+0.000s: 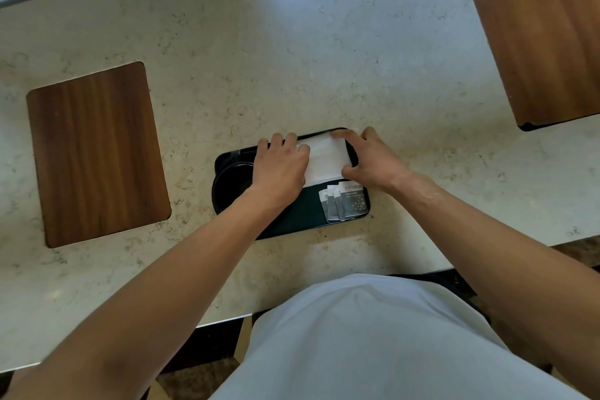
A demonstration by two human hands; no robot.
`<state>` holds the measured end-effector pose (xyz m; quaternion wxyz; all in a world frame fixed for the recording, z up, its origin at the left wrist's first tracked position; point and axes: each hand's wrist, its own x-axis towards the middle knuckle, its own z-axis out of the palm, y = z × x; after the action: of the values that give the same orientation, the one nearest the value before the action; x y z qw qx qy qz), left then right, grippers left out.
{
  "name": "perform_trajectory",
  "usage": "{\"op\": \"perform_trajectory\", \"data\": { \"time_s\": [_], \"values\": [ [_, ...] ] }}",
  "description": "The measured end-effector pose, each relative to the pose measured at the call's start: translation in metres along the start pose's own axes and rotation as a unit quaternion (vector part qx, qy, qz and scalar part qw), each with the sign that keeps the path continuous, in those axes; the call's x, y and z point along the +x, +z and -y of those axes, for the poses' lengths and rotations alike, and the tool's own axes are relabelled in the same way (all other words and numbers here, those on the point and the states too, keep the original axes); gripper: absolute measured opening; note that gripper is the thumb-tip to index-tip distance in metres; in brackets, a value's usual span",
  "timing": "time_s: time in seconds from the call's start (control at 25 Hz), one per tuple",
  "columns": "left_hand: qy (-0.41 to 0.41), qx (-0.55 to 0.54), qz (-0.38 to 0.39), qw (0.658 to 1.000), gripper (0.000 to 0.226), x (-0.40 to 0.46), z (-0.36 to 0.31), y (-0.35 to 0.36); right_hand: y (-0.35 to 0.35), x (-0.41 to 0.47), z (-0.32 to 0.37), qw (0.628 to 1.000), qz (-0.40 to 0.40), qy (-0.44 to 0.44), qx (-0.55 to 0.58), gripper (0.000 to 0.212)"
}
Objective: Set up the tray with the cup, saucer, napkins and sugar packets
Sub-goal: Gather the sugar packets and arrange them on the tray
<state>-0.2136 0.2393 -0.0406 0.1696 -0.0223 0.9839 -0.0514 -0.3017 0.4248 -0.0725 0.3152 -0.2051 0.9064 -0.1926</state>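
Both hands, left hand (281,166) and right hand (370,161), are pressing flat fingers on the napkins (326,157), squaring them neatly on the tray (292,221).

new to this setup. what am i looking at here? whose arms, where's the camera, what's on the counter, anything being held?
There is no robot here: a person works with bare hands, and the one picture comes from a wide-angle camera on their head, looking forward and down. That is why both forearms and the pale shirt fill the bottom.

On the pale marble-look counter lies a dark rectangular tray. On it sit a stack of white paper napkins, a fan of grey sugar packets nearer the person, and a black round saucer at the tray's left end; whether a cup stands on it is hidden by the arm.

The left hand and the right hand both lie on the napkins' edges, seemingly squaring them. Nothing is lifted.

Two brown wooden boards flank the tray, apart from it.
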Motion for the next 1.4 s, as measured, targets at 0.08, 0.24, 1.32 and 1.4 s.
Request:
{"op": "perform_trajectory", "data": {
  "time_s": [0.08, 0.24, 1.32, 1.4],
  "values": [
    [-0.001, 0.003, 0.001, 1.000, 0.029, 0.0002, 0.0000, -0.0009, 0.0023, -0.0010, 0.0007, 1.000, -0.005, 0.004, 0.010, 0.076],
    [-0.002, 0.007, 0.000, 1.000, 0.029, -0.0003, -0.0021, -0.0024, 0.0047, -0.0045, -0.0008, 1.000, -0.005, 0.008, 0.017, 0.076],
    [0.006, 0.006, -0.006, 1.000, 0.031, -0.0021, 0.0045, 0.0000, 0.0038, -0.0051, -0.0043, 1.000, -0.009, 0.012, -0.002, 0.081],
    [0.003, 0.009, 0.000, 1.000, 0.032, -0.0025, 0.0054, -0.0004, 0.0045, -0.0047, -0.0038, 1.000, -0.007, 0.014, 0.001, 0.081]
  ]
}}
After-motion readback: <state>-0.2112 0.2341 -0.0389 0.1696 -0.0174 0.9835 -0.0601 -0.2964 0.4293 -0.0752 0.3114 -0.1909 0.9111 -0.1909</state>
